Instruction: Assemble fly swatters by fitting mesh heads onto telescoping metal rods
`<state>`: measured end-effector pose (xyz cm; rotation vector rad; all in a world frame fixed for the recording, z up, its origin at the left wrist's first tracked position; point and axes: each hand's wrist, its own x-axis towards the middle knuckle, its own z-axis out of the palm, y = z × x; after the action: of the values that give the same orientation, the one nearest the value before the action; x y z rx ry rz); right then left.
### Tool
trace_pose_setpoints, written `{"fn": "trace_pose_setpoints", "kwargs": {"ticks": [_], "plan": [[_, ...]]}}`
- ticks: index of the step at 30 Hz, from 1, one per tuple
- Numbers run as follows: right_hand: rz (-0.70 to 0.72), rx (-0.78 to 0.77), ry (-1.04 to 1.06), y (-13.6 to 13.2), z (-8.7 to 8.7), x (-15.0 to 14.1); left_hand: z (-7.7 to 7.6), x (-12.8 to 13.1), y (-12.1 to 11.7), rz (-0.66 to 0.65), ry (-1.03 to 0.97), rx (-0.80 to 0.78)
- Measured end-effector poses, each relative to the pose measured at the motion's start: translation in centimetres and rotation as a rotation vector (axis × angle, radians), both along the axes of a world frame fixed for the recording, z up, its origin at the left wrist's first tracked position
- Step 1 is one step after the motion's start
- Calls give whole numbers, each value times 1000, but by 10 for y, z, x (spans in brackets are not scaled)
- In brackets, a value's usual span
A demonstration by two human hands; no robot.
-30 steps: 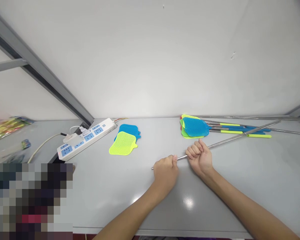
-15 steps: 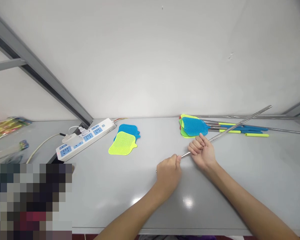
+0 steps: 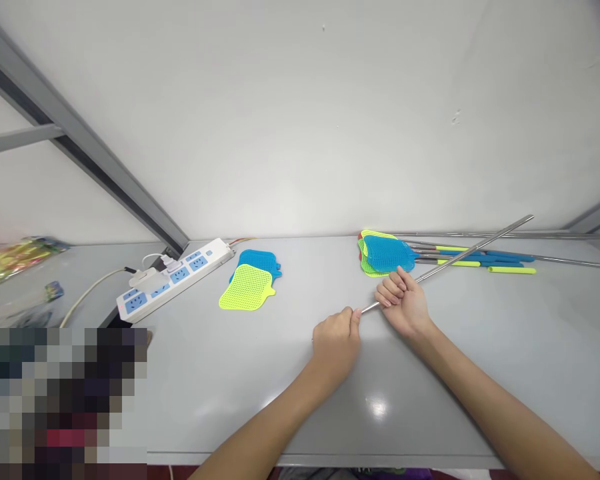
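Note:
Both my hands grip one long thin metal rod (image 3: pixel 473 251) over the grey table (image 3: pixel 260 380). My left hand (image 3: pixel 336 343) is closed round its near end. My right hand (image 3: pixel 401 303) is closed round it a little farther up, palm upward. The rod slants up and to the right, its far end lifted over a pile of finished fly swatters (image 3: pixel 387 254) with blue and yellow-green heads and handles. Two loose swatter heads (image 3: pixel 250 283), blue under yellow-green, lie to the left of my hands.
A white power strip (image 3: pixel 173 277) with a plugged-in cable lies at the left by a slanted metal frame bar (image 3: pixel 87 157). More bare metal rods (image 3: pixel 570 260) lie along the wall at the right. Coloured packets (image 3: pixel 15 257) sit at the far left.
The rod's far end rose from the table and now points higher. Its near end slid into my left fist, so less sticks out. Both hands shifted slightly right.

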<state>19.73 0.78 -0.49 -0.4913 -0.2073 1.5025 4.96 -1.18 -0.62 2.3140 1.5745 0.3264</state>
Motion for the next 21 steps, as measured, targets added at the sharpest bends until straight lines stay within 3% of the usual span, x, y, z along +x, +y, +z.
{"fn": "trace_pose_setpoints", "kwargs": {"ticks": [7, 21], "plan": [[-12, -13, -1, 1, 3, 2, 7, 0, 2, -27, -20, -58], [0, -14, -27, 1, 4, 3, 4, -1, -3, -34, -76, -111]]}}
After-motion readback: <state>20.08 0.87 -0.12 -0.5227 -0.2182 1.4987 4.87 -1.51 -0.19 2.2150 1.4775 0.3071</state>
